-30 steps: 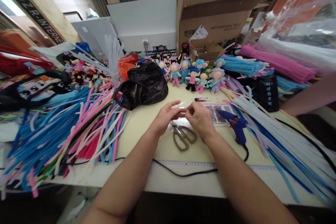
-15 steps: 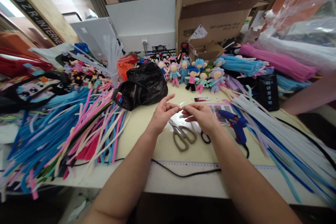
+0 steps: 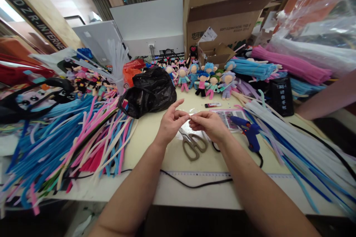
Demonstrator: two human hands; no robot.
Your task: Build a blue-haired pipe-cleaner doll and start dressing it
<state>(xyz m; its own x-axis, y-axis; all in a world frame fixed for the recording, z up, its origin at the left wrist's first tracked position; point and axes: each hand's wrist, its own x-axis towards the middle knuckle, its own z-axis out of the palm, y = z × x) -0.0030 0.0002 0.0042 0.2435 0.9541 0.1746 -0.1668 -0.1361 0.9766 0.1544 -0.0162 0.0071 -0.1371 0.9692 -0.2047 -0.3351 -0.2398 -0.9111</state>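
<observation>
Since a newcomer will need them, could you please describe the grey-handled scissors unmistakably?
On the pale table, find the black bag. Right of it, just below the left hand and right hand, lie the scissors, set apart from the blue glue gun by two grey handle loops.

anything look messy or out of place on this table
Mostly the fuzzy strips on the left: they fan out untidily, with some ends poking past the front edge of the table. A black cord also wanders loosely along the front. No damage stands out.
</observation>
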